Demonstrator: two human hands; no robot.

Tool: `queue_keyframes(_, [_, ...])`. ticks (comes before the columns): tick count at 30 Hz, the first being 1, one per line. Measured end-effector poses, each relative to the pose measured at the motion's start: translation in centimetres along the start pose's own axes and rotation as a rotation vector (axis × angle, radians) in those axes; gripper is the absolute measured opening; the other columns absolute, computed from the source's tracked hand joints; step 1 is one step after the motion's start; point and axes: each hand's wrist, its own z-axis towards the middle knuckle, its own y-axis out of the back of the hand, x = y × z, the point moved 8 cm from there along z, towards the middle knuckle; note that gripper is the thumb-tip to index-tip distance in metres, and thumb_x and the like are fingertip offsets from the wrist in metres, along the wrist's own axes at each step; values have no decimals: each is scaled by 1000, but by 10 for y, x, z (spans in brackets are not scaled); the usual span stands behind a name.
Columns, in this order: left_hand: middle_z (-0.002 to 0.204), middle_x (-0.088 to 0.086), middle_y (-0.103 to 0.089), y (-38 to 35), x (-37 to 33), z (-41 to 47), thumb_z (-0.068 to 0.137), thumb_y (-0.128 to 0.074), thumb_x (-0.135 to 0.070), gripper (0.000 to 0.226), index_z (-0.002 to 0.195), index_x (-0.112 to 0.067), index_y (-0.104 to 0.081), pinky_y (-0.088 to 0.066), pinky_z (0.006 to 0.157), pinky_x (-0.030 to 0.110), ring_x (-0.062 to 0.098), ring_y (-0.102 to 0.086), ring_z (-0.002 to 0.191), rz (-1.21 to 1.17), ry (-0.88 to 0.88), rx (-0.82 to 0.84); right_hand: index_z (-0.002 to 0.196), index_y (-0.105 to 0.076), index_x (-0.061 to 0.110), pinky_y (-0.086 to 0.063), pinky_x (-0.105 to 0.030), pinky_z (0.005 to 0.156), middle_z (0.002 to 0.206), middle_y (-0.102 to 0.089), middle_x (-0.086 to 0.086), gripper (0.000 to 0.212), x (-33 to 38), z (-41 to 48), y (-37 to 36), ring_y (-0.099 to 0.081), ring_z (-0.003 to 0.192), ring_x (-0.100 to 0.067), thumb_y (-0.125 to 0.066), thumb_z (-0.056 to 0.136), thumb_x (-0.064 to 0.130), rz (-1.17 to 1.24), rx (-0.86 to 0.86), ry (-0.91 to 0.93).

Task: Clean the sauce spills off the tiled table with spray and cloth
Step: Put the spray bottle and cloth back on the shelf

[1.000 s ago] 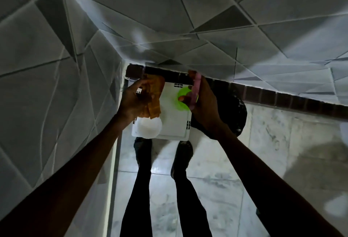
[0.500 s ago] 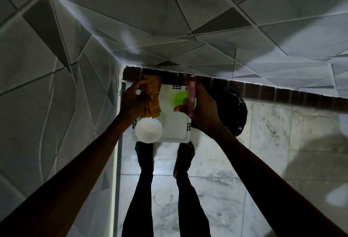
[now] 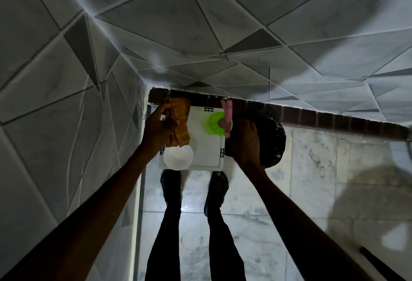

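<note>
1. Left side of the frame is all grey tiled wall (image 3: 55, 102), and it wraps across the top too.
2. Left hand (image 3: 159, 128) is just left of centre, fingers pinched on an orange cloth (image 3: 181, 115). The cloth hangs crumpled over the upper left corner of the table (image 3: 207, 153).
3. Right below the cloth there's a white bowl (image 3: 178, 158) on the table's lower left corner.
4. The table is the white square top dead centre. Too dim to make out any sauce on it.
5. A green disc (image 3: 211, 124) sits at the table's upper right.
6. A pink spray bottle (image 3: 227, 111) is over the disc's right edge, clenched in the right hand (image 3: 245, 144), which is curled round it.
7. A black bin (image 3: 273, 140) is just right of that hand, partly hidden behind it.
8. Below the table are two feet (image 3: 217, 191) in dark sandals on the marble floor (image 3: 312, 169), which fills the lower right.
</note>
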Motion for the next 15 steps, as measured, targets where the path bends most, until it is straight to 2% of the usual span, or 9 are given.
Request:
queue_keyframes(1, [125, -1, -60, 1, -1, -2, 70, -74, -45, 52, 118, -34, -57, -56, 93, 49, 20, -62, 114, -18, 2, 7, 93, -67, 17, -38, -24, 65, 97, -68, -4, 12, -9, -8, -7, -60, 87, -18, -69, 81, 17, 26, 11, -94])
queue_keyframes(2, [128, -1, -59, 1, 0, -3, 69, -74, -46, 53, 118, -37, -56, -56, 92, 47, 20, -61, 116, -35, 2, 20, 87, -69, 15, -42, -25, 66, 91, -71, -4, 5, -19, -17, -18, -62, 82, -18, -66, 85, 17, 96, 61, -211])
queue_keyframes(4, [135, 1, -54, 0, 6, 0, 69, -76, -46, 55, 120, -40, -54, -59, 86, 42, 22, -57, 121, -61, 20, 62, 92, -72, 12, -52, -33, 73, 98, -73, -11, 9, -31, -38, -51, -63, 83, -20, -64, 92, 15, 448, 186, -501])
queue_keyframes(6, [139, 2, -51, -3, 23, 8, 80, -77, -31, 51, 124, -36, -52, -61, 73, 34, 24, -55, 121, -111, 71, 113, 102, -70, 8, -55, -31, 73, 106, -73, -12, 15, -21, -53, -87, -68, 89, -23, -59, 98, 17, 824, 310, -691])
queue_keyframes(8, [138, 1, -51, -5, 35, 17, 91, -68, -15, 46, 131, -31, -51, -60, 66, 30, 24, -56, 119, -175, 110, 179, 118, -67, 12, -57, -32, 80, 112, -75, -6, 33, -2, -52, -111, -71, 103, -23, -54, 102, 38, 1032, 408, -721])
queue_keyframes(10, [136, -1, -54, -8, 50, 23, 93, -62, -13, 48, 136, -30, -49, -59, 67, 33, 23, -58, 117, -217, 152, 256, 126, -62, 17, -56, -36, 86, 119, -73, -4, 47, 17, -47, -126, -70, 108, -22, -49, 100, 54, 1178, 481, -717])
queue_keyframes(11, [137, -1, -54, -8, 58, 28, 93, -62, -13, 49, 138, -30, -48, -58, 68, 34, 24, -58, 118, -224, 167, 285, 127, -61, 19, -57, -37, 84, 121, -71, -5, 45, 25, -43, -133, -69, 109, -23, -50, 100, 53, 1261, 495, -718])
queue_keyframes(13, [140, 2, -52, -3, 70, 40, 92, -65, -17, 51, 138, -30, -48, -58, 69, 33, 26, -56, 121, -173, 155, 293, 126, -60, 19, -59, -33, 76, 121, -71, -6, 32, 37, -35, -141, -71, 106, -23, -53, 101, 37, 1382, 504, -654])
queue_keyframes(15, [140, 2, -51, 2, 75, 53, 88, -71, -24, 53, 136, -31, -50, -58, 69, 28, 26, -54, 123, -83, 105, 273, 126, -61, 16, -59, -30, 72, 117, -73, -6, 30, 41, -24, -147, -71, 102, -22, -61, 97, 25, 1332, 468, -556])
